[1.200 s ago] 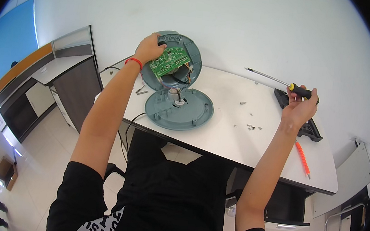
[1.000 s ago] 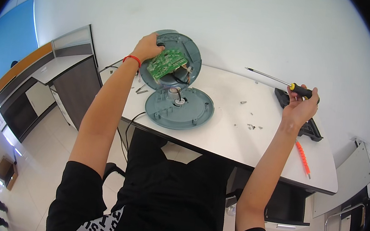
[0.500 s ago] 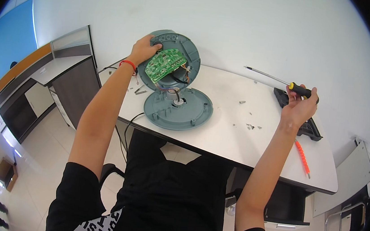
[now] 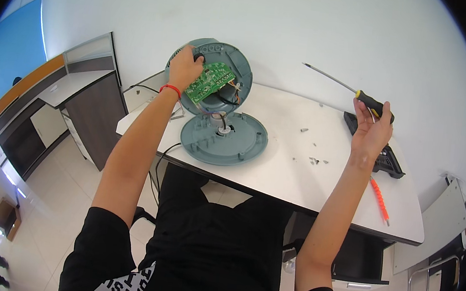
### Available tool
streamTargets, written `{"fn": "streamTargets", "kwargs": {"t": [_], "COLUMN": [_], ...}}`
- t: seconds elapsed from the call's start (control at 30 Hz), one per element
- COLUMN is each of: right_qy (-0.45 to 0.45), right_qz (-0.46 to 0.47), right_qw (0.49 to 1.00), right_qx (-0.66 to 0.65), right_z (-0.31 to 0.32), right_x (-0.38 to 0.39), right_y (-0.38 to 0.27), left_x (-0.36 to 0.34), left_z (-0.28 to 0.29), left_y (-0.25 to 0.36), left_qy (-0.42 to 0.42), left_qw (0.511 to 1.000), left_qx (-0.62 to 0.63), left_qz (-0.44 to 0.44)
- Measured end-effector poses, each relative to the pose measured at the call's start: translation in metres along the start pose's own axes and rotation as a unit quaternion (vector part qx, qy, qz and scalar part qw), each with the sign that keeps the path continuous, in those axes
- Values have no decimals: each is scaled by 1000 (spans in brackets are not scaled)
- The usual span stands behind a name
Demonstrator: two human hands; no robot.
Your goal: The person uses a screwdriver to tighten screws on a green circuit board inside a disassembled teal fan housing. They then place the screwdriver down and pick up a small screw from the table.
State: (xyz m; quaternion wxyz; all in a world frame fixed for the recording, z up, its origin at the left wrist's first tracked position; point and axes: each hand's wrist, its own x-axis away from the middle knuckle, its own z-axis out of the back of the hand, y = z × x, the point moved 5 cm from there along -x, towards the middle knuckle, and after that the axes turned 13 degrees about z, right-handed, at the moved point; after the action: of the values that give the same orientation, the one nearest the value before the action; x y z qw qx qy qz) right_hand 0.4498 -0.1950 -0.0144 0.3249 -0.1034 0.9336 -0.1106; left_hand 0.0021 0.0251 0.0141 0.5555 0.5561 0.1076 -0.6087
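Note:
An opened round grey-green plastic housing stands on the white table [image 4: 284, 119]. Its upper half [image 4: 241, 67] is tipped up, showing a green circuit board [image 4: 211, 81] with wires. The flat round lower half [image 4: 238, 149] lies in front, joined to it by wires at a pale central post. My left hand [image 4: 186, 68] grips the upper half by its left side, next to the board; part of the fingers is hidden. Raised over the table's right side, my right hand [image 4: 372, 128] holds a black-and-yellow screwdriver [image 4: 367, 98] by the handle, its shaft pointing up and left, away from the housing.
Behind my right hand lies a black tool case [image 4: 393, 162], with an orange flexible bit extension [image 4: 380, 201] nearer me. Several small screws or metal bits [image 4: 315, 161] are scattered mid-table. A black cable [image 4: 158, 166] hangs off the front edge. An open drawer [image 4: 360, 261] sits below.
My left hand has shifted slightly right and down on the upper housing, its wrist moving in toward the board. My right hand has moved a little left, and the screwdriver tip is higher.

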Motion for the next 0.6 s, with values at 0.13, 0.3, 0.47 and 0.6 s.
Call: {"fn": "streamTargets", "kwargs": {"t": [0.13, 0.3, 0.47, 0.6], "right_qy": [-19, -48, -91, -110], "right_qz": [-22, -61, -80, -98], "right_qw": [1000, 997, 992, 988], "right_qx": [1, -17, -29, -52], "right_z": [-4, -19, -47, -75], "right_x": [1, 10, 33, 63], "right_y": [1, 4, 16, 36], "left_x": [-5, -6, -3, -2], "left_z": [3, 9, 12, 14], "left_y": [1, -3, -6, -9], "left_qy": [-49, -74, -78, -66], "left_qw": [998, 997, 997, 996], "left_qx": [-17, -4, 15, 43], "left_qz": [20, 14, -2, -35]}}
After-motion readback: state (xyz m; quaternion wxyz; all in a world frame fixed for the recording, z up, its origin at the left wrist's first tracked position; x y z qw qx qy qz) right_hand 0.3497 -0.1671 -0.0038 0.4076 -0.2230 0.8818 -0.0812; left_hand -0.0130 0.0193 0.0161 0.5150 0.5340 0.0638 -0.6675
